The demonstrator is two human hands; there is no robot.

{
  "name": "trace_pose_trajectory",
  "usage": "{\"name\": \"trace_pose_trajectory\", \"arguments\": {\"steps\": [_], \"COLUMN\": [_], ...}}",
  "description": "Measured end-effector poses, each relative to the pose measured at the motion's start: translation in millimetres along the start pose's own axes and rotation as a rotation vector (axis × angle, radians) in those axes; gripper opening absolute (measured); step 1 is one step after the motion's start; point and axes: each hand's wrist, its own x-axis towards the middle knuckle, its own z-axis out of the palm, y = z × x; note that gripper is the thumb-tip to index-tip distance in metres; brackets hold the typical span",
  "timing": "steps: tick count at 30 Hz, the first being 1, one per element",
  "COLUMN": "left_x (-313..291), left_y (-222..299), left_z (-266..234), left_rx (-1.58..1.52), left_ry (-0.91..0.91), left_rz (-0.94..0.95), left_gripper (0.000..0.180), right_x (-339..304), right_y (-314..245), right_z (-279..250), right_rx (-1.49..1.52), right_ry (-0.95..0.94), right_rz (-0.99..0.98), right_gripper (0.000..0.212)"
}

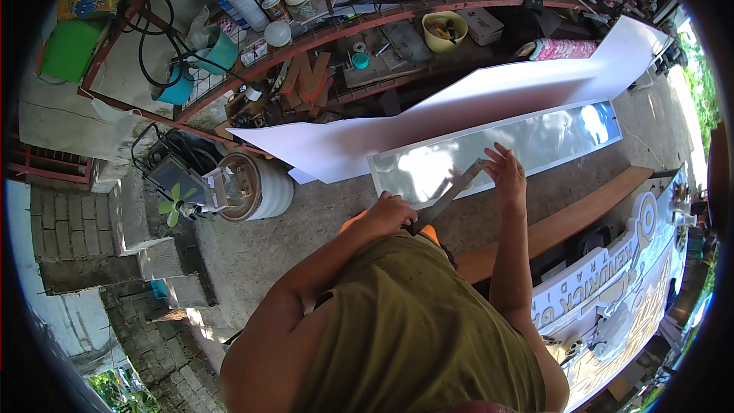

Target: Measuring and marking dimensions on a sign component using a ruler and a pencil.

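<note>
A flat grey metal strip (451, 190), like a blade or straightedge, slants up to the right in front of my body. My left hand (391, 214) is closed around its lower end, where a dark part shows beneath the fingers. Beside the strip's upper tip is my right hand (505, 172), its fingers stretched and apart; whether the thumb touches the tip I cannot tell. Just beyond both hands lies a long shiny panel (520, 141) with a pale frame. Something orange (430, 234) shows partly beneath the left hand, its kind hidden.
Behind the panel leans a large white sheet (459, 99). A red metal rack (336, 19) holds cans, tools and a yellow bowl (444, 30). At left stands a round white drum (271, 187). To the right are a brown wooden board (569, 218) and a white lettered sign (589, 283).
</note>
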Motion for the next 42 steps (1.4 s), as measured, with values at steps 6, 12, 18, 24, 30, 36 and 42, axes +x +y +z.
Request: {"name": "trace_pose_trajectory", "arguments": {"steps": [6,12,18,24,30,36,42], "left_x": [-2.7,8.3,11.3,16.3,19.9,17.0,18.9], "left_y": [-2.2,8.2,11.9,21.3,29.3,34.1,41.6], "left_z": [12.6,5.9,11.9,-5.3,-14.1,-10.8,-16.1], "left_rx": [-0.137,-0.058,-0.191,-0.254,-0.571,-0.741,-0.762], "left_ry": [0.171,0.108,0.116,0.245,0.467,0.398,0.480], "left_rz": [-0.058,-0.048,-0.108,-0.282,-0.204,-0.250,-0.181], "left_gripper": [0.014,0.016,0.015,0.021,0.022,0.019,0.019], "right_x": [-33.5,-82.9,-78.0,-75.6,-87.4,-90.4,-81.6], "right_y": [35.8,88.9,101.7,77.9,74.9,75.4,83.7], "right_z": [-1.5,54.3,55.8,54.3,72.0,79.0,69.5], "right_rx": [-0.185,-0.414,-0.587,-0.575,-0.718,-0.764,-0.841], "right_ry": [-0.019,-0.447,-0.298,-0.465,-0.552,-0.582,-0.514], "right_rz": [0.187,0.163,0.208,0.119,0.011,-0.009,-0.098], "right_gripper": [0.051,0.039,0.031,0.026,0.022,0.021,0.020]}}
